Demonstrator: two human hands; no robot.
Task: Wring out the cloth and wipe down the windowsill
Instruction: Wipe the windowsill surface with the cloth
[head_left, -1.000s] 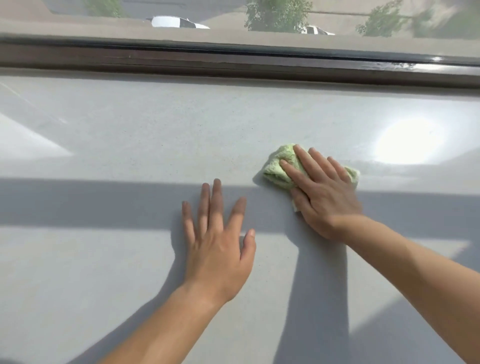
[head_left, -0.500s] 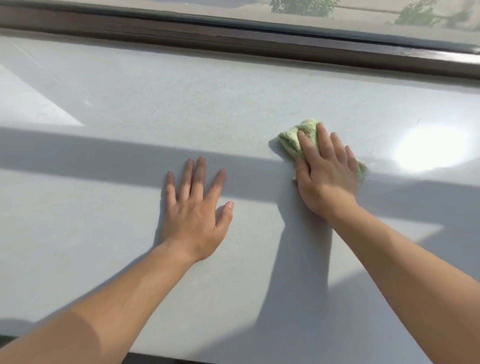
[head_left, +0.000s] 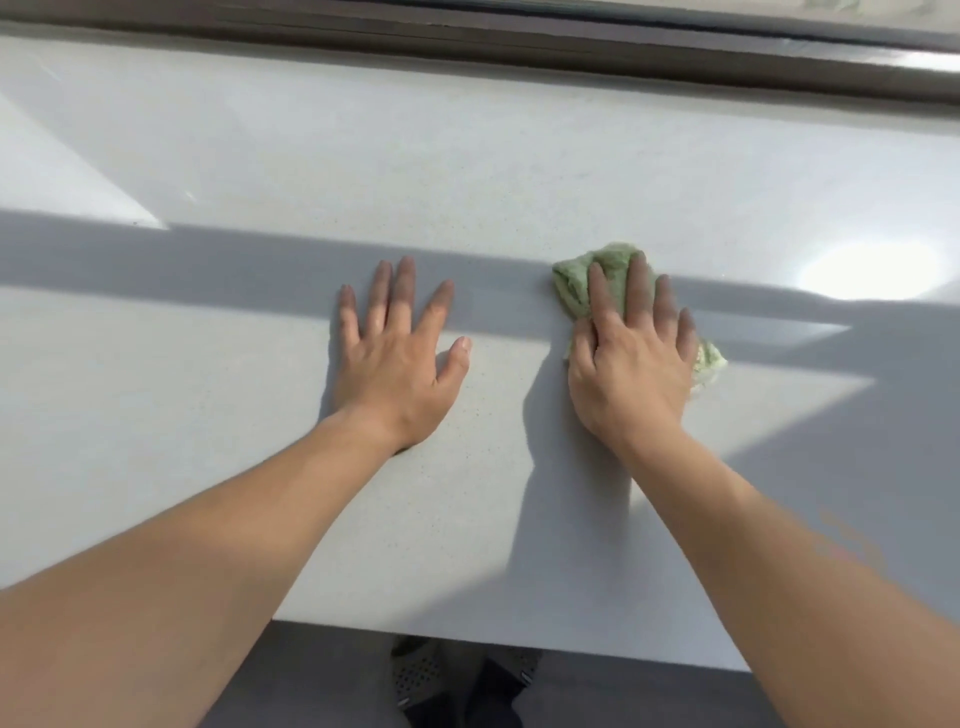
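A crumpled light-green cloth (head_left: 574, 286) lies on the wide pale-grey windowsill (head_left: 467, 171). My right hand (head_left: 631, 358) presses flat on top of the cloth, fingers spread over it, so only its far-left part and a bit at the right show. My left hand (head_left: 400, 353) rests palm down on the bare sill to the left of the cloth, fingers apart, holding nothing.
A dark window frame (head_left: 571, 47) runs along the far edge of the sill. The sill's near edge (head_left: 519, 642) crosses the bottom, with dark floor and shoes (head_left: 457, 680) below it. Bands of shadow and a bright sun patch (head_left: 872, 270) lie across the surface.
My right hand has drawn the cloth back toward me along the sill. The view has tilted down, so the sill's near edge and the floor now show. My left hand stays flat.
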